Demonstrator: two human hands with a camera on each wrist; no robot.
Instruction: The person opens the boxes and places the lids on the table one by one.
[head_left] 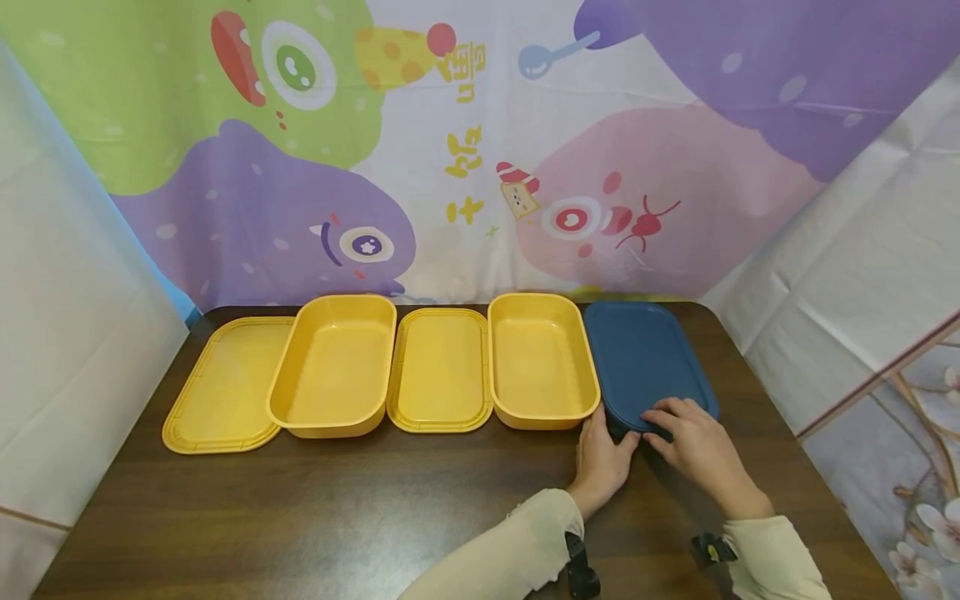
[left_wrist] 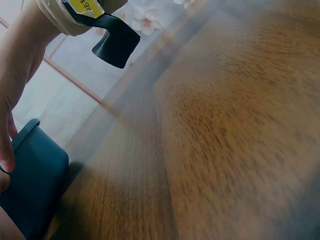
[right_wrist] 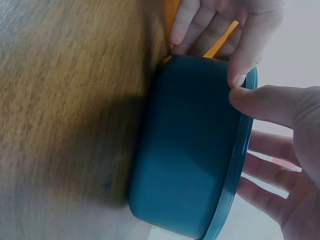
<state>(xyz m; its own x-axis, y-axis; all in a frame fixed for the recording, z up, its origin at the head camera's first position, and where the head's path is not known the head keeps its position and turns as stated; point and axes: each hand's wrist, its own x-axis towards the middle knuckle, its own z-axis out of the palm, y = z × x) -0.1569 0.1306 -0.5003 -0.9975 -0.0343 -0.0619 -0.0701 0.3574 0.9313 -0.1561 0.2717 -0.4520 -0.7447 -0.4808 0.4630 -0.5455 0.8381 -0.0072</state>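
A dark blue container (right_wrist: 185,145) stands on the table at the right of the row, its blue lid (head_left: 648,354) lying on top. My left hand (head_left: 603,462) holds the container's near left corner. Its fingers lie along the side wall beside the yellow box, and its thumb meets the rim. At the lid's near edge, my right hand (head_left: 697,446) pinches the rim, thumb at the front and fingers over the top. Both thumbs nearly touch in the right wrist view. The left wrist view catches only part of the blue container's wall.
Left of the blue container stands a yellow box (head_left: 543,415), open at the top. Further left come a flat yellow lid (head_left: 441,371), a second yellow box (head_left: 326,423) and another yellow lid (head_left: 225,383). A printed cloth (head_left: 450,258) hangs behind the brown table (head_left: 337,517).
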